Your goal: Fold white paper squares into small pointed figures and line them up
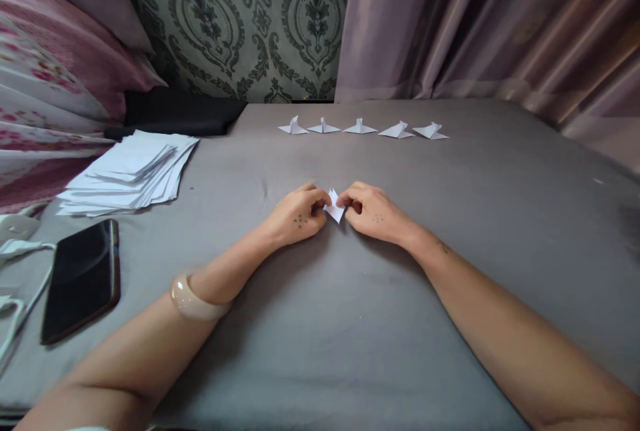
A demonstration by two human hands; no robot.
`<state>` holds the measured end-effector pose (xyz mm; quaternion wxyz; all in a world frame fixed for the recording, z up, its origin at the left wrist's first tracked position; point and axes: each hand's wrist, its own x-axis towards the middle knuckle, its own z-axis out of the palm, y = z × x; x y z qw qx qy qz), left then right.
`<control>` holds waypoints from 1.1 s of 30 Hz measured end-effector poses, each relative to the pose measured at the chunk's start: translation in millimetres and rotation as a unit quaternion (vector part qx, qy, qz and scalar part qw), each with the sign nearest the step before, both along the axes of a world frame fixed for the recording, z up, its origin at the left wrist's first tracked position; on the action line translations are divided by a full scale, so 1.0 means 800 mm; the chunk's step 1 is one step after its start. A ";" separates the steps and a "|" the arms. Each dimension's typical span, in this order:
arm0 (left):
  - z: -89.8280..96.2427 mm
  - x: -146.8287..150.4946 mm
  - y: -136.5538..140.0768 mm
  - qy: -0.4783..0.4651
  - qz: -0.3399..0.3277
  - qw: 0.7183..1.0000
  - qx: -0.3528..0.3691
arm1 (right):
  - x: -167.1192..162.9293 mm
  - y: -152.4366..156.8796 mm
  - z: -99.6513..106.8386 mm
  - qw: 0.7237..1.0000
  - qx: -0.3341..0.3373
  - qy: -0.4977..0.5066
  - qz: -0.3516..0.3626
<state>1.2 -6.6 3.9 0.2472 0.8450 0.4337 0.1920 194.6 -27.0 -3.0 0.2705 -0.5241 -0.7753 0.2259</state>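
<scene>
A small folded white paper (335, 210) is held between my two hands, just above the grey cloth surface. Its lower end comes to a point, and small tips stick up at its top. My left hand (301, 213) pinches its left edge with curled fingers. On the opposite edge, my right hand (370, 211) pinches with thumb and forefinger. Farther back stands a row of several folded paper figures (360, 126), each with flat side points and a raised middle.
A stack of white paper sheets (135, 171) lies at the left, in front of a folded black cloth (183, 111). Nearer me are a phone (83, 281) and white cables (30, 284). Pink curtains (430, 24) hang behind the grey surface (350, 351).
</scene>
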 end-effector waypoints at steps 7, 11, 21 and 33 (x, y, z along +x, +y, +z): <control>0.006 -0.002 0.001 -0.019 -0.008 1.000 -0.021 | 0.011 0.006 0.010 0.999 -0.051 0.004 0.015; 0.005 0.000 0.004 -0.010 0.016 1.000 -0.019 | 0.010 0.008 0.010 0.998 -0.056 0.004 -0.002; 0.014 0.005 0.004 -0.009 0.071 0.995 -0.067 | 0.001 0.009 0.012 0.996 -0.069 -0.012 -0.056; 0.009 0.009 0.007 -0.007 0.074 0.996 -0.059 | -0.004 0.011 0.008 0.994 -0.065 -0.023 -0.085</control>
